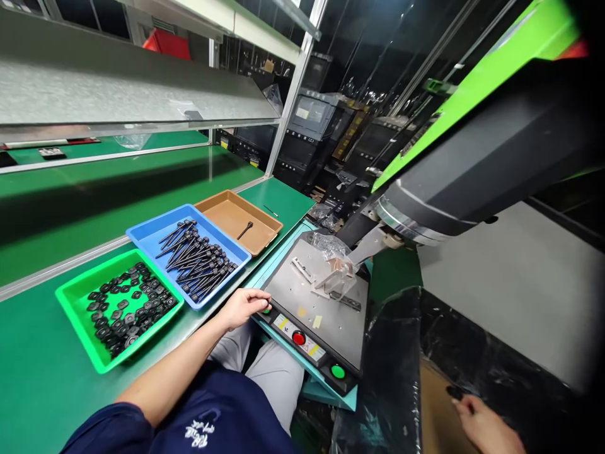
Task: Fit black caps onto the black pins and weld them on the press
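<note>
One black piece (455, 392) (small, rounded) in the right hand (489, 425)

A small black part (454, 392) is pinched in the right hand (486, 422)

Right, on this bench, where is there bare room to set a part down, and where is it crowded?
The green worktop is bare left of the green tray, up to the metal strip. The brown tray has room around its one black part. Crowded: the blue tray, heaped with black stems, and around the fixtures on the metal plate.
</note>
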Demonstrator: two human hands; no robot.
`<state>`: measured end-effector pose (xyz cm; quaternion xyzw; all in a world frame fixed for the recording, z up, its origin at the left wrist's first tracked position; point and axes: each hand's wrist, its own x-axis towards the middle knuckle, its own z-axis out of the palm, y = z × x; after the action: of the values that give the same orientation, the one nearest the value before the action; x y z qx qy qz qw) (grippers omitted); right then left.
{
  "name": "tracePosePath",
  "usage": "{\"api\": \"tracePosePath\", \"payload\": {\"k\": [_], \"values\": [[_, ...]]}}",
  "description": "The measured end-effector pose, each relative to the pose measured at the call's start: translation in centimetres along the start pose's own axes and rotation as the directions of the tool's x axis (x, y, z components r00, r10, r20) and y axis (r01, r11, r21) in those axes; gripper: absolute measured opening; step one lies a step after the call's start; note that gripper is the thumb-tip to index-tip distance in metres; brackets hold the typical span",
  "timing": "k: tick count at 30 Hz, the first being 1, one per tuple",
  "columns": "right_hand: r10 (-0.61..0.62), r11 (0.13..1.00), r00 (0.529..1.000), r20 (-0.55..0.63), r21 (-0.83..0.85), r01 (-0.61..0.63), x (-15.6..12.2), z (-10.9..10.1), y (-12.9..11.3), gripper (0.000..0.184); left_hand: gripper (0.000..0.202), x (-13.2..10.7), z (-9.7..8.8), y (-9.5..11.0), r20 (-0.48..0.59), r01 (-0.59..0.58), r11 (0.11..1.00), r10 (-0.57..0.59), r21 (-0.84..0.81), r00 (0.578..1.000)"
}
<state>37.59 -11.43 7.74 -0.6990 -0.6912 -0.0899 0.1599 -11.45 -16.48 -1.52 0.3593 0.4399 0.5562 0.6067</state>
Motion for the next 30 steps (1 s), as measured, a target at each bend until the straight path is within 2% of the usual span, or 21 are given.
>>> {"api": "tracePosePath", "payload": {"k": [1, 2, 3, 4, 6, 8, 10, 12, 14, 18, 22, 27, 30], "values": [[0.079, 0.997, 0.996, 0.05, 0.022, -0.08, 0.3, -0.2, 0.7, 0.034, 0.049, 0.2, 0.3, 0.0, 0.003, 0.002, 1.0, -0.002, 0.002, 1.0], [0.122, 0.992, 0.992, 0.034, 0.037, -0.123, 0.3, -0.5, 0.9, 0.025, 0.049, 0.4, 0.6, 0.2, 0.013, 0.001, 1.0, -0.001, 0.01, 1.0], [0.118, 0.991, 0.993, -0.024, 0.062, -0.116, 0.1, -0.9, 0.3, 0.018, 0.05, 0.6, 1.0, 0.4, 0.027, -0.003, 1.0, 0.002, 0.016, 1.0], [0.065, 0.994, 0.993, -0.095, 0.097, -0.056, -0.3, -1.2, -1.0, 0.02, 0.052, 0.8, 1.5, 0.7, 0.043, -0.006, 1.0, 0.005, 0.018, 0.999], [-0.058, 0.968, 0.985, -0.162, 0.234, 0.096, -1.8, -1.6, -5.5, 0.032, 0.055, 1.2, 2.8, 1.5, 0.073, -0.017, 1.0, 0.017, 0.001, 0.997], [-0.201, 0.874, 0.975, -0.09, 0.433, 0.22, -3.7, -1.6, -11.2, 0.033, 0.057, 1.5, 4.4, 2.4, 0.111, -0.034, 0.999, 0.036, -0.017, 0.993], [-0.341, 0.754, 0.94, -0.005, 0.596, 0.276, -5.0, -1.0, -16.4, 0.028, 0.056, 1.5, 6.0, 3.2, 0.165, -0.053, 0.999, 0.052, -0.001, 0.985], [-0.4, 0.663, 0.916, -0.01, 0.687, 0.297, -5.8, -0.1, -20.1, 0.026, 0.054, 1.2, 7.2, 3.9, 0.222, -0.078, 0.996, 0.067, 0.041, 0.973], [-0.406, 0.611, 0.914, -0.022, 0.737, 0.289, -6.1, 0.8, -22.0, 0.024, 0.049, 0.9, 7.9, 4.5, 0.265, -0.128, 0.986, 0.096, 0.104, 0.959], [-0.396, 0.55, 0.916, -0.062, 0.783, 0.291, -6.5, 1.5, -23.0, 0.021, 0.038, 0.3, 8.0, 5.4, 0.328, -0.297, 0.922, 0.208, 0.248, 0.922], [-0.423, 0.523, 0.902, -0.091, 0.788, 0.325, -6.8, 1.6, -22.9, 0.021, 0.029, 0.3, 7.7, 5.6, 0.423, -0.435, 0.848, 0.29, 0.302, 0.859], [-0.417, 0.545, 0.905, -0.085, 0.773, 0.324, -7.1, 1.7, -22.7, 0.022, 0.025, 0.7, 7.5, 5.8, 0.518, -0.494, 0.807, 0.286, 0.323, 0.806], [-0.404, 0.517, 0.911, -0.083, 0.801, 0.302, -7.2, 1.7, -22.7, 0.022, 0.025, 0.9, 7.4, 5.9, 0.553, -0.527, 0.782, 0.291, 0.333, 0.781]]}}
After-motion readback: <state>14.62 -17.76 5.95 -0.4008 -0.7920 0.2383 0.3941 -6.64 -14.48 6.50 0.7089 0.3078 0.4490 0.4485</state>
